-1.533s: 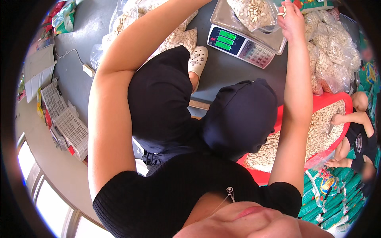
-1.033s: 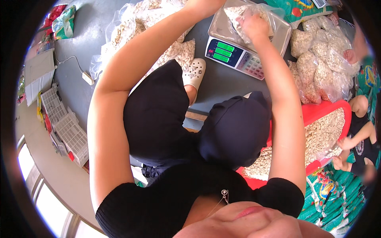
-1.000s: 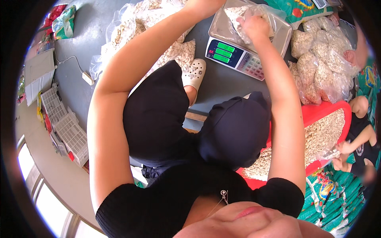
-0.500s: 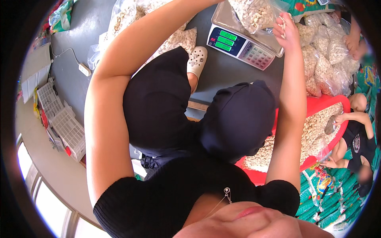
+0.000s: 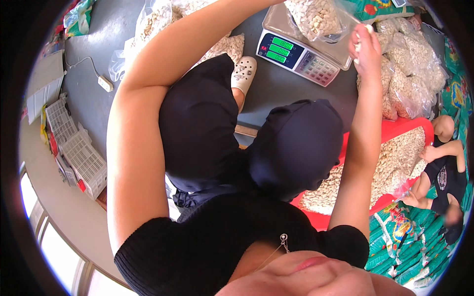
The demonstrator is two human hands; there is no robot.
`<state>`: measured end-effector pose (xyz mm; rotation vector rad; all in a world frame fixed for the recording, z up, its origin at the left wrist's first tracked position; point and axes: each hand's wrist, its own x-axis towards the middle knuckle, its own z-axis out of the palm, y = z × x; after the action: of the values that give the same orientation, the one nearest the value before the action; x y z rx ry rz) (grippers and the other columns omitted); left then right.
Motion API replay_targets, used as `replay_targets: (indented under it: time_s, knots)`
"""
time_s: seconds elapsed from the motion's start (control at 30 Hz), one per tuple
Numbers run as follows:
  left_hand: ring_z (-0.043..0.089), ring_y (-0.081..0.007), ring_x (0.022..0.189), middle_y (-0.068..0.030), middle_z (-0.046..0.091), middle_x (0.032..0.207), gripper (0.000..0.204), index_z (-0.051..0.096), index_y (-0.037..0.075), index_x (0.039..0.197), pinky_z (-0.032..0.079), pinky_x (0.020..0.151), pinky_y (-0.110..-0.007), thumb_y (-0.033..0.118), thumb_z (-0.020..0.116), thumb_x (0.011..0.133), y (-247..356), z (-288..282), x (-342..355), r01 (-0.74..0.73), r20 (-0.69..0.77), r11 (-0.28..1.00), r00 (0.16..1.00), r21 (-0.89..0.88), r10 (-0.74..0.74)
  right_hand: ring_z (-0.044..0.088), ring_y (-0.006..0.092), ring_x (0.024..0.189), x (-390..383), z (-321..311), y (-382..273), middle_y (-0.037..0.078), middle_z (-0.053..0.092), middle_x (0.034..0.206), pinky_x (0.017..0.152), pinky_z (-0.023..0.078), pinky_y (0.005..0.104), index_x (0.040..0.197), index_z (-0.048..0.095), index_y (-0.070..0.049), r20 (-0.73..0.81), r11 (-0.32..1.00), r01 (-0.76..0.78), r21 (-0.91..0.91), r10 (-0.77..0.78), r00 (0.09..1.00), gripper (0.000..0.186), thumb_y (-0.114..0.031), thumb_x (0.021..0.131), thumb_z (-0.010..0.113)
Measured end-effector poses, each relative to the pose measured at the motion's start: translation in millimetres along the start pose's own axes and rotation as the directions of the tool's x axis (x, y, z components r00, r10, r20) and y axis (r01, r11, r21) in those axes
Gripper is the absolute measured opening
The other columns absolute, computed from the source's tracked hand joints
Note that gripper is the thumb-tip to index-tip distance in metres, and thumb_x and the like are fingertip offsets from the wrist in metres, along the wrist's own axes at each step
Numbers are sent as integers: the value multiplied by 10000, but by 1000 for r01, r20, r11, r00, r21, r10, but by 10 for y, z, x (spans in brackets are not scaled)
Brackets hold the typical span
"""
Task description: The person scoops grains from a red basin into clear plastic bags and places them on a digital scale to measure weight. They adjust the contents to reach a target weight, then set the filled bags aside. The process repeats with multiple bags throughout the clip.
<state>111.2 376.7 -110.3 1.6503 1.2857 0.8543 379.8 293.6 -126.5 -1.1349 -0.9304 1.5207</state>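
Note:
My left hand (image 5: 277,2) reaches the top edge beside a clear bag of pale flat seeds (image 5: 312,18); its fingers are hidden. The bag rests on a silver electronic scale (image 5: 276,49) with green displays and a keypad. At the scale's right side, my right hand (image 5: 364,45) is closed around a few white seeds (image 5: 358,49), apart from the bag. Several filled clear bags (image 5: 410,69) lie just right of it.
A red tub (image 5: 422,126) of seeds is at right, with a co-worker (image 5: 447,172) reaching into it. Green sacks (image 5: 395,241) lie below it. At left are white crates (image 5: 86,160) and a power strip (image 5: 104,84); more filled bags (image 5: 222,47) are beyond my legs.
My right hand has come out of the bag on the scale and moved right and down with seeds. Another person's hand at upper right has left view; the co-worker's hand shifted along the tub.

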Motion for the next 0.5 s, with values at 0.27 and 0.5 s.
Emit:
replay_targets:
  time_s: [0.27,0.5]
  knots:
    - [628,-209,672,-114,658,744,192,666,44,933,492,611,-329,186,595,825,-135,256,237,-2,-13,996,1000,88,3,344,97,426,-1983,-1414,-1067,10,425,675,363,256,229,926,514,-115,-175,931,184,316,-133,976,195,-270,1000,422]
    - [543,-336,1125,-154,656,1060,570,604,168,1172,460,918,-467,560,647,760,-159,913,329,-347,467,631,884,693,-27,440,390,1260,-3995,-2629,-1008,277,418,1380,1070,317,423,1397,344,36,-793,-233,-785,-575,-80,605,819,-490,832,616]
